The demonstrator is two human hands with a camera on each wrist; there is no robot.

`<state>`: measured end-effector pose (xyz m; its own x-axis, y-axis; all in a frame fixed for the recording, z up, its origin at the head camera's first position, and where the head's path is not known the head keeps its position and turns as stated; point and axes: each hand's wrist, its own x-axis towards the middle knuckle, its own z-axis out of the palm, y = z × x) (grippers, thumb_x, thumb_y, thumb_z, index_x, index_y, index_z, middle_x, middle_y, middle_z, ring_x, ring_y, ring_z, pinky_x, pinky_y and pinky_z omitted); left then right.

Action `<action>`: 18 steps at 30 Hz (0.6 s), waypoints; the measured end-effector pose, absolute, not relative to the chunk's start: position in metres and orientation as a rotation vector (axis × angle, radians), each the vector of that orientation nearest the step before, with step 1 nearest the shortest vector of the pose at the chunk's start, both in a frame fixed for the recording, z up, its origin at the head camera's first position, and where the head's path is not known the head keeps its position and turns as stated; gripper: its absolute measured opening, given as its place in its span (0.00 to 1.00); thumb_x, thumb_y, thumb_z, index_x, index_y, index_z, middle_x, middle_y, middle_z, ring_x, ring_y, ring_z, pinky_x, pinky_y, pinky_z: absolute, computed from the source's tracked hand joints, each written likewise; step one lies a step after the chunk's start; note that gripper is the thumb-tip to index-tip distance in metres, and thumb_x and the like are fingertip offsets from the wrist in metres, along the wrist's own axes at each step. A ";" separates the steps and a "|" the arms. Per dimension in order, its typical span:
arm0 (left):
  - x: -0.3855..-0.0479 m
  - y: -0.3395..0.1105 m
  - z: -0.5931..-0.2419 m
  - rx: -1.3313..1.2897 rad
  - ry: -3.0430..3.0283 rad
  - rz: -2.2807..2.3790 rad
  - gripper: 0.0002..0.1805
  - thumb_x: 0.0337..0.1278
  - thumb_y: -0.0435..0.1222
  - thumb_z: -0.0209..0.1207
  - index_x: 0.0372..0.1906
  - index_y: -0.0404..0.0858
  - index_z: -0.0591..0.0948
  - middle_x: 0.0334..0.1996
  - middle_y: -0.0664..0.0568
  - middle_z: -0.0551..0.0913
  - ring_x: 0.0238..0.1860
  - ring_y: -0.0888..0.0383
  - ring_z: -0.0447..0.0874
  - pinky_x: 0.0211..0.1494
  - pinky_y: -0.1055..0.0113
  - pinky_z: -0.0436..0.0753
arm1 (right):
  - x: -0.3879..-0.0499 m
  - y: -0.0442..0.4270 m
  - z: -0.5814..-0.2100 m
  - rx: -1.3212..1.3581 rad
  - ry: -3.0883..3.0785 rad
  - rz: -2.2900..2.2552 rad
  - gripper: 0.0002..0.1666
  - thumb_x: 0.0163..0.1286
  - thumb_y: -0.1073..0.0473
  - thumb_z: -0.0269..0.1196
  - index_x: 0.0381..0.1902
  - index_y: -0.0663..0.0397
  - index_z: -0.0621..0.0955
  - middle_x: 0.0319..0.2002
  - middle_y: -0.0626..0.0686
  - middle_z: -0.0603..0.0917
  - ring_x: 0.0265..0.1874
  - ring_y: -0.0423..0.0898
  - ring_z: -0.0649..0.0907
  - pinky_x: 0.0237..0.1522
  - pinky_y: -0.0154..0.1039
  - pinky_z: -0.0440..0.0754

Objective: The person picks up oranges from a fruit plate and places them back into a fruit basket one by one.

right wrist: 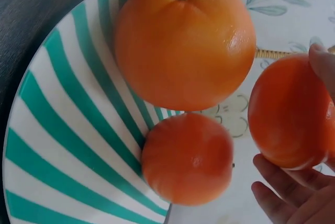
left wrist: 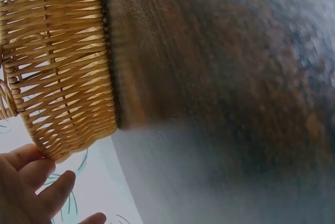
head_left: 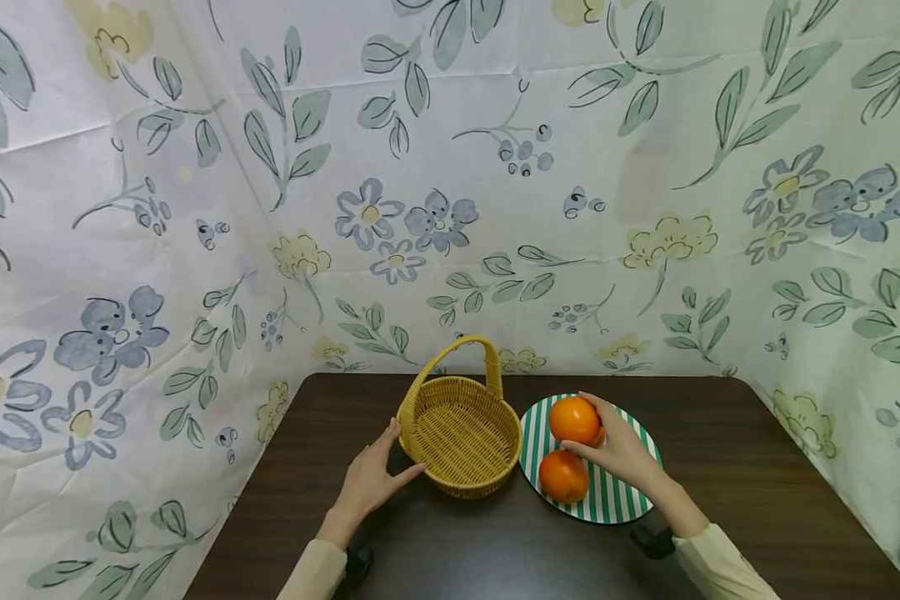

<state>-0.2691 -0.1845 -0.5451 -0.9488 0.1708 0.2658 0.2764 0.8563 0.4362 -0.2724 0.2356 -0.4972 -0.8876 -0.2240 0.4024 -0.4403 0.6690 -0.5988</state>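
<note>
My right hand [head_left: 628,454] grips a reddish-orange round fruit [right wrist: 290,111] between thumb and fingers, above the far part of a green-and-white striped plate [right wrist: 57,114]. On that plate rest a larger orange [right wrist: 183,41] with a green stem mark and a smaller reddish-orange fruit [right wrist: 188,158]. In the head view the small one is mostly hidden behind the held fruit. To the left stands a yellow wicker basket [head_left: 461,442] with a tall arched handle and nothing inside. My left hand [head_left: 369,482] touches its left side with fingers extended; the left wrist view shows fingertips [left wrist: 34,153] against the weave.
The basket and plate stand side by side on a dark brown table [head_left: 450,550], near its back edge. A white cloth [head_left: 532,225] with printed flowers and leaves hangs behind and around the table. Dark wrist bands show at both sleeves.
</note>
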 end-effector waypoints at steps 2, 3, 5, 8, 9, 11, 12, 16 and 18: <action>-0.269 -0.184 -0.544 -0.339 -2.818 -0.723 0.54 0.42 0.72 0.50 0.72 0.46 0.56 0.70 0.50 0.58 0.65 0.46 0.65 0.65 0.44 0.63 | -0.273 0.234 -0.497 0.531 -2.594 1.055 0.51 0.53 0.41 0.69 0.68 0.55 0.60 0.57 0.58 0.72 0.47 0.53 0.78 0.43 0.53 0.80; -0.268 -0.184 -0.544 -0.333 -2.824 -0.727 0.54 0.42 0.73 0.50 0.72 0.47 0.55 0.70 0.50 0.58 0.65 0.45 0.65 0.65 0.44 0.63 | -0.274 0.233 -0.497 0.535 -2.592 1.066 0.51 0.53 0.41 0.69 0.68 0.56 0.60 0.57 0.58 0.72 0.46 0.53 0.78 0.43 0.52 0.80; -0.267 -0.184 -0.544 -0.328 -2.832 -0.733 0.54 0.42 0.73 0.49 0.73 0.48 0.52 0.70 0.51 0.58 0.65 0.45 0.65 0.64 0.45 0.63 | -0.274 0.230 -0.496 0.538 -2.591 1.075 0.51 0.53 0.41 0.69 0.67 0.56 0.61 0.57 0.59 0.72 0.46 0.53 0.78 0.43 0.53 0.80; -0.267 -0.183 -0.543 -0.328 -2.837 -0.731 0.54 0.43 0.72 0.49 0.73 0.48 0.50 0.70 0.51 0.58 0.65 0.46 0.66 0.63 0.45 0.65 | -0.274 0.227 -0.495 0.539 -2.594 1.076 0.51 0.53 0.40 0.68 0.67 0.56 0.61 0.57 0.59 0.72 0.46 0.55 0.78 0.43 0.55 0.80; -0.266 -0.183 -0.544 -0.329 -2.838 -0.728 0.54 0.44 0.72 0.49 0.73 0.49 0.49 0.70 0.51 0.58 0.65 0.46 0.66 0.63 0.45 0.66 | -0.275 0.225 -0.495 0.535 -2.598 1.079 0.51 0.53 0.39 0.68 0.67 0.56 0.61 0.57 0.59 0.72 0.47 0.55 0.78 0.43 0.55 0.80; -0.267 -0.183 -0.544 -0.329 -2.836 -0.725 0.54 0.44 0.72 0.49 0.73 0.49 0.50 0.70 0.51 0.58 0.65 0.46 0.66 0.62 0.45 0.67 | -0.276 0.223 -0.494 0.525 -2.606 1.087 0.51 0.52 0.39 0.68 0.67 0.54 0.61 0.58 0.58 0.72 0.47 0.54 0.78 0.43 0.54 0.80; -0.267 -0.183 -0.544 -0.329 -2.832 -0.725 0.54 0.44 0.72 0.49 0.73 0.48 0.50 0.70 0.51 0.58 0.64 0.46 0.66 0.61 0.45 0.67 | -0.276 0.221 -0.494 0.532 -2.607 1.089 0.51 0.52 0.39 0.68 0.67 0.55 0.61 0.58 0.59 0.71 0.47 0.55 0.78 0.43 0.54 0.80; -0.266 -0.183 -0.545 -0.311 -2.830 -0.734 0.54 0.43 0.72 0.50 0.73 0.49 0.50 0.70 0.51 0.58 0.64 0.45 0.67 0.60 0.46 0.69 | -0.280 0.216 -0.493 0.525 -2.611 1.110 0.52 0.52 0.38 0.68 0.68 0.53 0.61 0.58 0.58 0.71 0.47 0.53 0.78 0.44 0.53 0.80; -0.266 -0.183 -0.546 -0.312 -2.827 -0.735 0.54 0.44 0.71 0.51 0.73 0.48 0.50 0.70 0.50 0.59 0.63 0.45 0.67 0.60 0.45 0.69 | -0.281 0.214 -0.492 0.526 -2.610 1.108 0.51 0.52 0.37 0.68 0.67 0.52 0.61 0.58 0.58 0.71 0.47 0.53 0.78 0.44 0.53 0.80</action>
<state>-0.2663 -0.1831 -0.5461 -0.9569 0.1515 0.2479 0.2530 0.8539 0.4549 -0.2808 0.2136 -0.4922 -0.9016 -0.2270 0.3683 -0.4226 0.6443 -0.6374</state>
